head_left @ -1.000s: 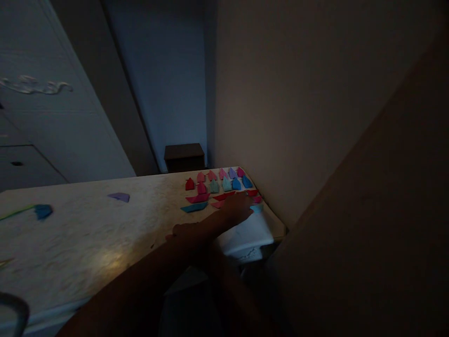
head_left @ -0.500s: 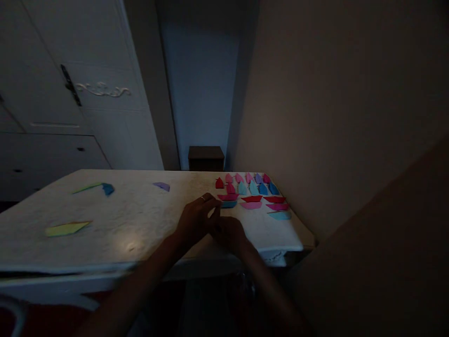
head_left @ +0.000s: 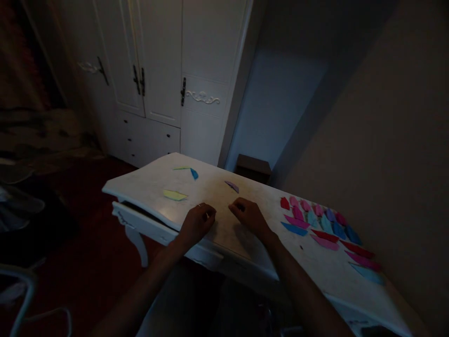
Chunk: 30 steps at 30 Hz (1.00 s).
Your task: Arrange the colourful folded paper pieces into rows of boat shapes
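Observation:
My left hand (head_left: 199,223) hovers over the table's front part, its fingers curled in and thumb near the fingertips; a ring is on one finger. My right hand (head_left: 248,215) is a short gap away, fingers bent and pinched together, pointing left. Nothing shows in either hand in the dim light. Just beyond the right hand lies a folded purple paper piece (head_left: 232,186). A yellow folded paper shape (head_left: 175,194) lies past my left hand. Farther back are a thin green paper strip (head_left: 181,168) and a blue folded paper piece (head_left: 194,173), touching or nearly so.
On the white table (head_left: 210,187), at right, rows of folded paper pieces include a blue hull shape (head_left: 293,228), a red piece (head_left: 285,203) and a pink hull shape (head_left: 324,241). A drawer (head_left: 147,217) is at the front. Behind stand a white wardrobe (head_left: 157,61) and a brown cabinet (head_left: 253,166).
My hands were together near the paper rows; now they are apart, farther left along the table. The view has swung left, showing more of the wardrobe and floor.

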Available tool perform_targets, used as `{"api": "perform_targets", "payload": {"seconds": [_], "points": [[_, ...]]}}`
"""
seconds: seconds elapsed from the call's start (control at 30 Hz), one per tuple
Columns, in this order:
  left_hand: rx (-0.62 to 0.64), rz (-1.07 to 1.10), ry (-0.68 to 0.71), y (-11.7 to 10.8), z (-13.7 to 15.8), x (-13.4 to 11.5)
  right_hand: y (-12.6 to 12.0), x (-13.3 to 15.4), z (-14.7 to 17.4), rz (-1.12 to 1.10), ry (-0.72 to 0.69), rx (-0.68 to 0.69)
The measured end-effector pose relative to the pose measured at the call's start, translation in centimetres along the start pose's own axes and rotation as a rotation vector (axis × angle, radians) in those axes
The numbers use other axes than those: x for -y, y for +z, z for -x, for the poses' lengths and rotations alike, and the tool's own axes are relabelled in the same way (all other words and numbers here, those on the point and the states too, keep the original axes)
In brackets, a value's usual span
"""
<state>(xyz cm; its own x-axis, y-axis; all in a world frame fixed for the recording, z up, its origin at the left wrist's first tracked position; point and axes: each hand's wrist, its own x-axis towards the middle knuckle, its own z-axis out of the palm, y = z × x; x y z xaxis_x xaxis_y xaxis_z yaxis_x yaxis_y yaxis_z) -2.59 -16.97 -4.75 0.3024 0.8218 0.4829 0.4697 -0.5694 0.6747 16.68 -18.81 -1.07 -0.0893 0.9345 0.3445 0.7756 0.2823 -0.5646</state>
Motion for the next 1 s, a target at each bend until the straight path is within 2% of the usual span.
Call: {"api": "perform_targets", "payload": {"seconds": [0.1, 0.2, 0.37, 0.67, 0.83, 1.0], "points": [[-0.104, 0.114, -0.081, -0.3, 0.1, 0.6, 2.7, 1.6, -5.9, 0.169, -0.115, 0.098], [-0.099, 0.093, -0.078, 0.0, 0.3, 0.5, 5.4, 2.7, -11.1, 0.555, -0.221, 0.231], [-0.119, 0.073, -0.126, 0.4, 0.5, 0.4, 8.7, 3.8, -16.1, 0.73, -0.303, 0.351], [-0.093, 0.038, -0.157, 0.6, 0.6, 0.4, 9.9, 3.8, -19.8, 0.905, -0.462, 0.493], [-0.095, 0.029, -0.164, 0.6, 0.6, 0.5, 9.4, 3.3, -19.7, 0.918, -0.526, 0.506], [-0.13, 0.015, -0.139, 0.9, 0.7, 0.7, 7.9, 2.5, -18.4, 0.911, -0.539, 0.486]]}}
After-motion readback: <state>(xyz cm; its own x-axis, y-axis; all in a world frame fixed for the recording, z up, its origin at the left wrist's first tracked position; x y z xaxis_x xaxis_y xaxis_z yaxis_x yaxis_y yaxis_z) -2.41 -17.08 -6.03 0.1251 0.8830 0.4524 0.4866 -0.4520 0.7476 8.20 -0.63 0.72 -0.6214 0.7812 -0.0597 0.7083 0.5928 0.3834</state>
